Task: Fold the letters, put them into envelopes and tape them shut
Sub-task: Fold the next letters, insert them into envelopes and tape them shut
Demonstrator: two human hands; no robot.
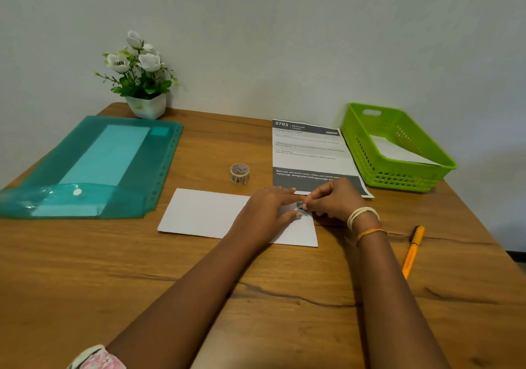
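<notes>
A white envelope (205, 213) lies flat on the wooden table (113, 269) in front of me. My left hand (266, 209) rests on its right part, fingers spread, thumb near a small patterned piece of tape (301, 208). My right hand (333, 198) pinches that tape piece at the envelope's right end. A roll of patterned tape (239, 173) stands just behind the envelope. A printed sheet (310, 152) lies behind my right hand.
A green plastic basket (370, 152) at the back right holds white paper (398, 149). A teal plastic folder (96, 166) with pale paper inside lies at the left. A potted white flower (139, 78) stands by the wall. An orange pen (412, 250) lies at the right.
</notes>
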